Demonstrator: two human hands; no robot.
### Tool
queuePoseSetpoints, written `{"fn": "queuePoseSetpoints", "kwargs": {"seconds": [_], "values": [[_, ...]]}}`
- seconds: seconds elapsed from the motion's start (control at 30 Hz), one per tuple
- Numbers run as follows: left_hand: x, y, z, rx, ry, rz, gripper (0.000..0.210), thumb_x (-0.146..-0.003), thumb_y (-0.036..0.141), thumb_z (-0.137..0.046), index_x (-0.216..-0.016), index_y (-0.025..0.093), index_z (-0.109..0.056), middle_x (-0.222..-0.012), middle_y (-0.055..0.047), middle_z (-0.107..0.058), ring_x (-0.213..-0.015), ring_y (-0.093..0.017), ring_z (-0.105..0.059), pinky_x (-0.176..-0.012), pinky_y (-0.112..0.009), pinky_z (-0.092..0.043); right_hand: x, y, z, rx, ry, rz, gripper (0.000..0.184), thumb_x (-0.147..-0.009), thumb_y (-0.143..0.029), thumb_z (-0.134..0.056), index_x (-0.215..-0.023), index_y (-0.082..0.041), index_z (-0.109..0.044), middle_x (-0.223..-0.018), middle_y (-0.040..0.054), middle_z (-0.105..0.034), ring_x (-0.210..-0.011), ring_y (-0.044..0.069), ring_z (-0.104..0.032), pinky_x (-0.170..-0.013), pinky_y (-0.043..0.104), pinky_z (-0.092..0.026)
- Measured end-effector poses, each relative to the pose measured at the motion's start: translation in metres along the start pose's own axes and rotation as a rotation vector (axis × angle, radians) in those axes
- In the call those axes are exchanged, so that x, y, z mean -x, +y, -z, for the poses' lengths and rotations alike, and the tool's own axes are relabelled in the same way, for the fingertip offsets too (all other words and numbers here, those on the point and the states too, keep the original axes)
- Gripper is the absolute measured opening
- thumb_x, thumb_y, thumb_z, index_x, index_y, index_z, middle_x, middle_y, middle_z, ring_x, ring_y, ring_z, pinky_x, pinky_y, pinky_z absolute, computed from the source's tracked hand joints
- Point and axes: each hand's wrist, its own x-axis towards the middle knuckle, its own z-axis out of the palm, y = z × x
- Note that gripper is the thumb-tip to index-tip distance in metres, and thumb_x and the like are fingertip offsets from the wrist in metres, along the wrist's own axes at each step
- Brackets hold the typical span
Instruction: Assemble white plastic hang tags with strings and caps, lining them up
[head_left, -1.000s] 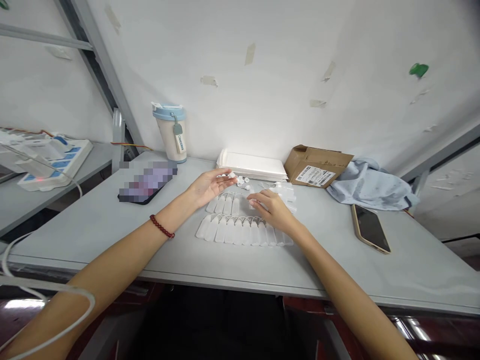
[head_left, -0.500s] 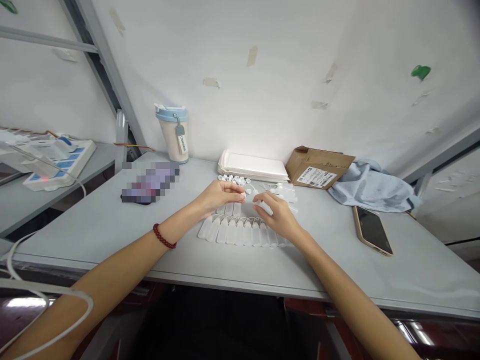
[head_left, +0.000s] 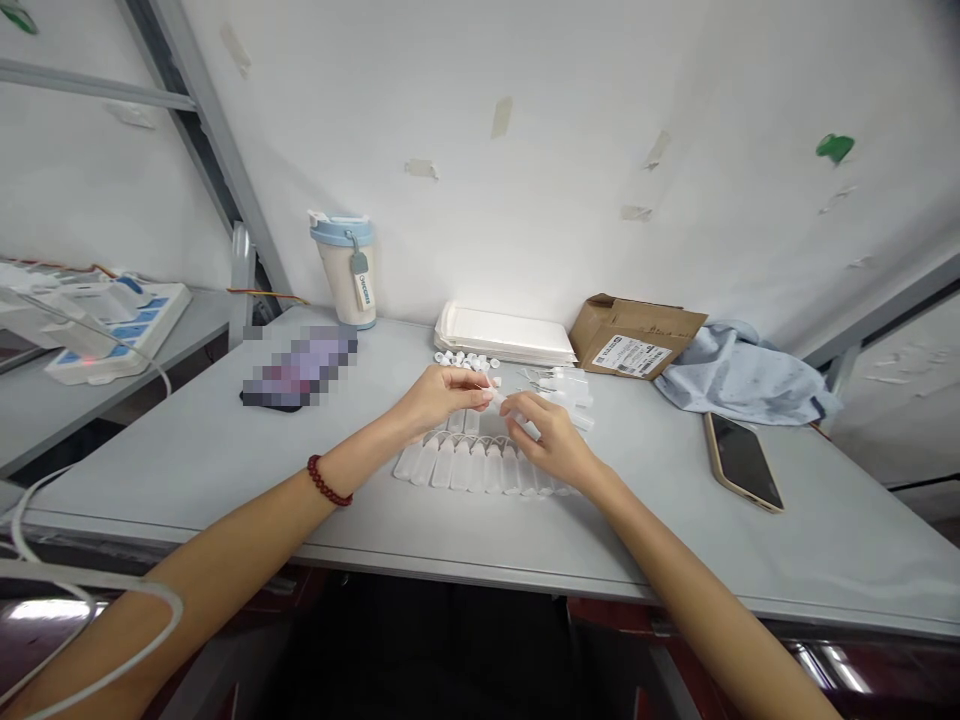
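Note:
My left hand (head_left: 450, 392) is closed, its fingertips pinching a small white cap (head_left: 489, 393) that they partly hide. Facing it, my right hand (head_left: 547, 428) is closed around a small translucent squeeze bottle (head_left: 523, 424), mostly covered by the fingers, its top end meeting the left fingertips. Below both hands a row of translucent plastic bottles (head_left: 460, 468) with looped strap necks lies flat on the grey table (head_left: 360, 520). Just behind my left hand is a cluster of loose white caps (head_left: 469, 361). More bottles with thin needle tips (head_left: 566, 383) lie beyond my right hand.
A stack of white packets (head_left: 510, 334) and an open cardboard box (head_left: 634, 340) stand against the wall, beside a crumpled blue cloth (head_left: 742, 375). A phone (head_left: 744, 462) lies at right. A lidded tumbler (head_left: 346, 270) and a blurred-out item (head_left: 300, 370) are at left, past them a power strip (head_left: 124, 335).
My right hand has moved slightly left, and its fingers have closed in against my left fingertips. The gap between the hands is gone. My left hand has barely moved.

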Motion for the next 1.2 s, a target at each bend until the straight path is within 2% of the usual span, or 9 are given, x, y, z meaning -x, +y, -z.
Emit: {"fn": "queuePoseSetpoints", "kwargs": {"seconds": [0.23, 0.43, 0.53, 0.7, 0.87, 1.07, 1.2], "values": [[0.0047, 0.0074, -0.0034, -0.091, -0.039, -0.016, 0.024, -0.067, 0.032, -0.075, -0.083, 0.014, -0.072, -0.077, -0.004, -0.067, -0.072, -0.015, -0.06, -0.078, -0.034, -0.049, 0.0014, -0.0014, 0.0004, -0.012, -0.017, -0.033, 0.018, -0.084, -0.013, -0.039, -0.095, -0.02, -0.052, -0.085, 0.0036, -0.058, -0.063, 0.014, -0.05, -0.059, 0.026, -0.038], [0.006, 0.0083, -0.0032, -0.104, -0.054, -0.031, 0.02, -0.068, 0.033, -0.074, -0.074, 0.015, -0.071, -0.083, -0.006, -0.068, -0.069, -0.014, -0.059, -0.074, -0.033, -0.049, 0.0012, -0.0041, 0.0014, -0.082, -0.006, -0.108, 0.012, -0.089, -0.02, -0.038, -0.095, -0.021, -0.047, -0.069, -0.0007, -0.051, -0.055, 0.013, -0.043, -0.055, 0.026, -0.035], [0.0056, 0.0075, -0.0025, -0.125, -0.057, -0.045, 0.019, -0.067, 0.033, -0.074, -0.075, 0.015, -0.072, -0.08, -0.005, -0.068, -0.071, -0.015, -0.06, -0.074, -0.033, -0.049, 0.0009, -0.0055, 0.0015, -0.15, -0.007, -0.164, 0.009, -0.091, -0.026, -0.039, -0.095, -0.021, -0.046, -0.068, -0.0011, -0.051, -0.055, 0.013, -0.043, -0.054, 0.026, -0.035], [0.0044, 0.0071, -0.0022, -0.116, -0.03, -0.047, 0.024, -0.062, 0.029, -0.078, -0.08, 0.015, -0.072, -0.087, -0.007, -0.07, -0.083, -0.02, -0.062, -0.082, -0.037, -0.049, 0.0005, -0.0058, 0.0, -0.405, -0.005, -0.273, 0.015, -0.091, -0.036, -0.043, -0.094, -0.022, -0.042, -0.085, 0.0027, -0.062, -0.055, 0.011, -0.044, -0.053, 0.026, -0.037], [0.0046, 0.0082, -0.0026, -0.081, -0.038, -0.053, 0.024, -0.061, 0.025, -0.078, -0.082, 0.015, -0.073, -0.096, -0.007, -0.07, -0.094, -0.022, -0.062, -0.089, -0.037, -0.047, -0.0015, -0.005, -0.0011, -0.69, -0.017, -0.367, 0.025, -0.088, -0.045, -0.048, -0.093, -0.023, -0.038, -0.083, 0.001, -0.062, -0.052, 0.009, -0.042, -0.052, 0.026, -0.039], [0.0058, 0.0102, -0.0048, -0.02, -0.076, -0.049, 0.022, -0.072, 0.035, -0.071, -0.082, 0.015, -0.073, -0.093, -0.007, -0.07, -0.085, -0.017, -0.061, -0.084, -0.034, -0.049, -0.0031, -0.0066, -0.0002, -0.796, -0.007, -0.402, 0.028, -0.085, -0.047, -0.053, -0.091, -0.023, -0.039, -0.082, 0.0005, -0.064, -0.051, 0.009, -0.044, -0.052, 0.026, -0.04], [0.0058, 0.0095, -0.0051, -0.034, -0.051, 0.064, 0.027, -0.069, 0.04, -0.073, -0.073, 0.013, -0.07, -0.073, -0.005, -0.067, -0.067, -0.014, -0.06, -0.071, -0.032, -0.05, -0.0032, -0.0075, 0.0001, -0.805, -0.008, -0.394, 0.028, -0.084, -0.047, -0.053, -0.091, -0.023, -0.039, -0.08, -0.0004, -0.063, -0.052, 0.009, -0.044, -0.053, 0.026, -0.04]]}}
